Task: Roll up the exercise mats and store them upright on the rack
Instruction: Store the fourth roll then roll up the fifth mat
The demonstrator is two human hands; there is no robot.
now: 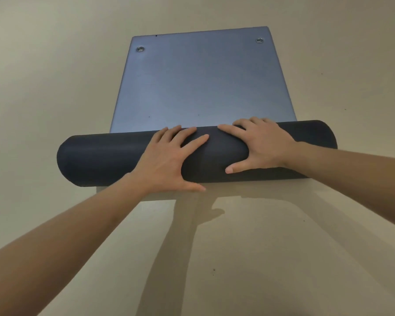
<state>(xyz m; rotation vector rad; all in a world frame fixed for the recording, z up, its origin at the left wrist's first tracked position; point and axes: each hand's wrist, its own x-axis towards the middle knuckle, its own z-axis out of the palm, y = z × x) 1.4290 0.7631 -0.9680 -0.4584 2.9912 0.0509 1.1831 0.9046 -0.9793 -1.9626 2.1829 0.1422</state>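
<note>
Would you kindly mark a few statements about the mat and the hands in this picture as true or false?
1. The left hand and right hand both rest on the roll. True.
2. The mat is fully rolled. False: a flat part lies beyond the roll.
3. The flat part has two eyelets at its far corners. True.
4. The roll stands upright on a rack. False: it lies on the floor; no rack shows.
</note>
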